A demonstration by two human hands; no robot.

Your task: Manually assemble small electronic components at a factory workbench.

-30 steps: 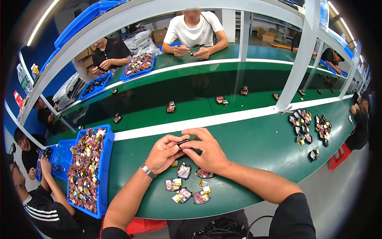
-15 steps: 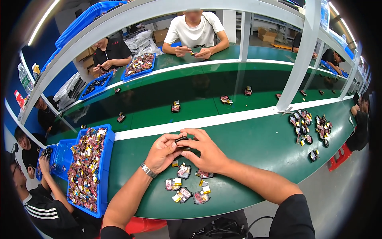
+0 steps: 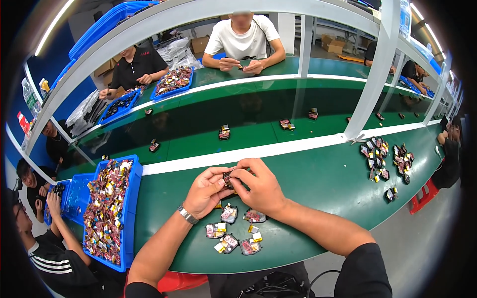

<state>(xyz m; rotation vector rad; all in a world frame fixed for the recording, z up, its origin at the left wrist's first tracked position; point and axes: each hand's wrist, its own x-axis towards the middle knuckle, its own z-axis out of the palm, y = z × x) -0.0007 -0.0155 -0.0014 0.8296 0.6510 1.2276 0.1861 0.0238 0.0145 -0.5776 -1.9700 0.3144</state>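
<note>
Between my hands is a small black casing with a reddish circuit board showing; fingers hide much of it. My left hand, below a metal-banded watch on the wrist, grips it from the left with thumb and fingers. From the right, my right hand pinches at its top with bent fingertips. Just below on the green bench lie several like casings, dark-rimmed, with reddish boards and small white-and-yellow battery packs.
A blue bin heaped with boards and batteries stands left. Clusters of assemblies lie right. Beyond a white rail runs a green conveyor carrying spaced pieces. A grey post rises right. Co-workers sit across and at left.
The casing in my hands has turned, and its reddish board now shows. My right fingers have curled in closer. Pieces on the conveyor have shifted right; a co-worker across has spread their hands apart.
</note>
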